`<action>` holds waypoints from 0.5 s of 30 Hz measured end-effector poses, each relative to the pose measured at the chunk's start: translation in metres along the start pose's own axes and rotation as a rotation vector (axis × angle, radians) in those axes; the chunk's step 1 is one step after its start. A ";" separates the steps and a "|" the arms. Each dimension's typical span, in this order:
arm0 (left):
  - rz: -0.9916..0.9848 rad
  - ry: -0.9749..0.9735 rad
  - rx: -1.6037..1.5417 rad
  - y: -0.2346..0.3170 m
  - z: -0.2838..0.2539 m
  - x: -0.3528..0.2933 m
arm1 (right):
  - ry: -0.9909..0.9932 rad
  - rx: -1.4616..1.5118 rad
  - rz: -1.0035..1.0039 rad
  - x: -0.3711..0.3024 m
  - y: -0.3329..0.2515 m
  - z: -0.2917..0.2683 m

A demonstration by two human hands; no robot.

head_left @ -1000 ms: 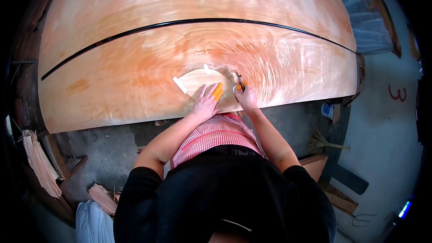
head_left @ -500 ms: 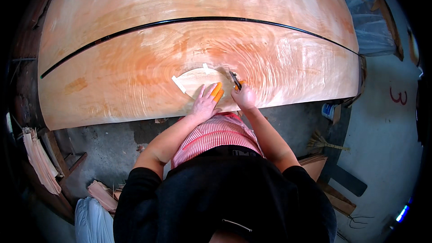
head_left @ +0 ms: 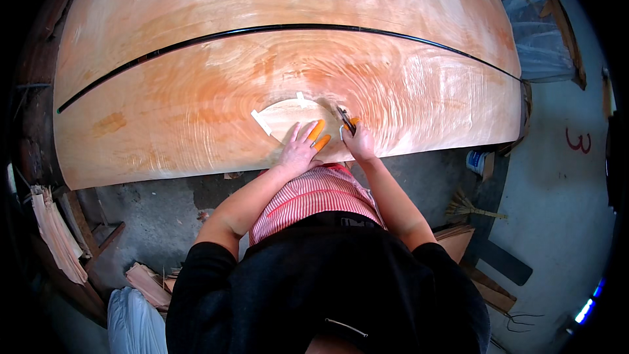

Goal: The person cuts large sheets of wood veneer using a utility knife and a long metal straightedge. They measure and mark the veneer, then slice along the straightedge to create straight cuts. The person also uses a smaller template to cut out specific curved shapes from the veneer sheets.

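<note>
Head view: a wide sheet of reddish wood veneer (head_left: 196, 92) spans the bench, crossed by a thin black line (head_left: 275, 28). Near its front edge lies a pale veneer patch (head_left: 288, 118). The left hand (head_left: 300, 147) — orange-capped fingers (head_left: 317, 131) spread flat — presses the patch; the right hand (head_left: 357, 144) grips a small dark-bladed cutting tool (head_left: 345, 120) just beside it.

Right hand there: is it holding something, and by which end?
The right hand grips a small dark cutting tool by its lower handle end. The left hand only presses flat on a pale veneer patch.
</note>
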State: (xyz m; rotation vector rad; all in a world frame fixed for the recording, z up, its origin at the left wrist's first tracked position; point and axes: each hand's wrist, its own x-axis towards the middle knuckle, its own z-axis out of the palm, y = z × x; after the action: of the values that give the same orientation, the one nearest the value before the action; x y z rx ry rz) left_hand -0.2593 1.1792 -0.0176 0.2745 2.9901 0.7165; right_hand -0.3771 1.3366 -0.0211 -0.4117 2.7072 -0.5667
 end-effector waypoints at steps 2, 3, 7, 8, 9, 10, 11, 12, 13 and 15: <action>0.002 -0.007 0.004 0.000 -0.001 0.000 | -0.001 0.015 -0.057 0.001 0.004 -0.002; 0.004 -0.011 0.006 0.000 -0.001 0.000 | -0.019 0.018 -0.065 0.003 0.008 0.000; 0.007 -0.020 0.001 -0.001 0.000 0.000 | -0.074 0.026 -0.051 0.006 0.005 -0.005; 0.009 -0.024 0.003 -0.002 0.000 0.000 | -0.068 0.013 -0.033 0.007 0.006 -0.004; 0.011 -0.028 0.004 -0.002 0.000 0.000 | -0.063 -0.001 -0.014 0.008 0.007 -0.002; 0.010 -0.029 0.005 -0.001 -0.001 0.001 | -0.058 -0.014 0.004 0.009 0.008 0.000; 0.011 -0.031 0.006 -0.001 -0.001 0.001 | -0.030 -0.025 0.011 0.009 0.008 0.002; 0.012 -0.032 0.008 -0.001 -0.001 0.001 | -0.003 -0.035 0.018 0.009 0.008 0.004; 0.013 -0.032 0.009 -0.001 -0.001 0.002 | 0.024 -0.046 0.024 0.009 0.007 0.005; 0.004 -0.029 0.015 -0.002 0.001 0.001 | 0.021 0.291 0.166 0.008 -0.013 -0.010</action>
State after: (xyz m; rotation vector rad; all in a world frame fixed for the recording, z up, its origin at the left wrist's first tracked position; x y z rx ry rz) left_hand -0.2606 1.1779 -0.0191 0.2886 2.9692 0.6849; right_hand -0.3852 1.3256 -0.0087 -0.1043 2.5907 -0.9029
